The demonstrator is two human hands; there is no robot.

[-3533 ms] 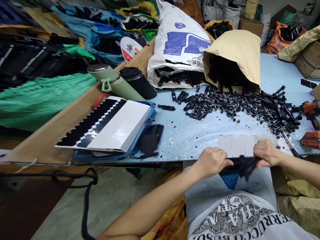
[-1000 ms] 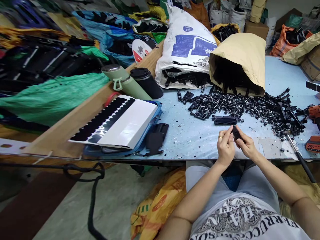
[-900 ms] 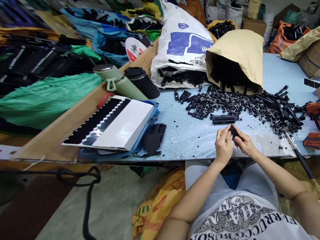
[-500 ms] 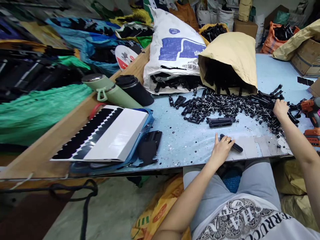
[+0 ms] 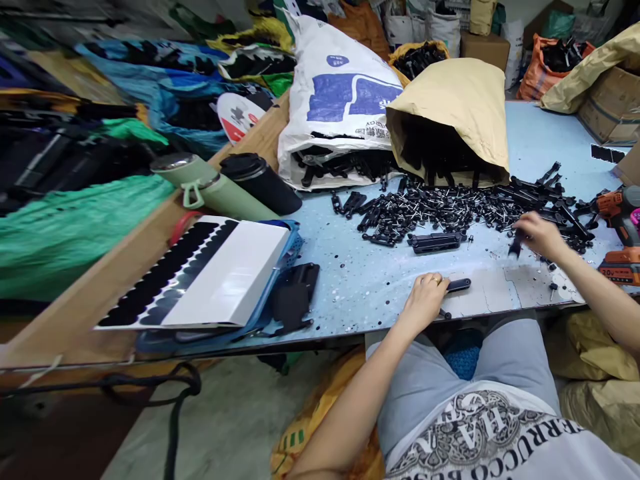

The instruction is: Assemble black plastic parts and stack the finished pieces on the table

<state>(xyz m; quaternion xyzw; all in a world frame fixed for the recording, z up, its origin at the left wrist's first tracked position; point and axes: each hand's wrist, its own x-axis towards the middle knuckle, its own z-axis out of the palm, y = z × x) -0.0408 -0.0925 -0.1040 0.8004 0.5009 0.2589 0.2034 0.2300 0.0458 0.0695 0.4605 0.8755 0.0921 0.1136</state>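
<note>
Near the table's front edge my left hand (image 5: 425,299) is closed over one end of a long black plastic bar (image 5: 459,285); the bar's rounded end sticks out to the right. Just below the fingers lies a small black part (image 5: 445,313). My right hand (image 5: 541,237) pinches a short black plastic piece (image 5: 515,245), blurred by motion, above the table in front of the pile. Behind both hands spreads a heap of black plastic parts and screws (image 5: 435,205). A small stack of black bars (image 5: 436,243) lies in front of that heap.
A cordless drill (image 5: 620,213) lies at the right. Behind the heap stand an open paper sack (image 5: 455,93) and a white woven sack (image 5: 345,73). At left are a green bottle (image 5: 215,187), a black cup (image 5: 263,181) and a sheet of black stickers (image 5: 220,273).
My right hand has come from the pile towards me and left, bringing a short black piece. My left hand has shifted left and down with the black bar, its fingers now closed around it.
</note>
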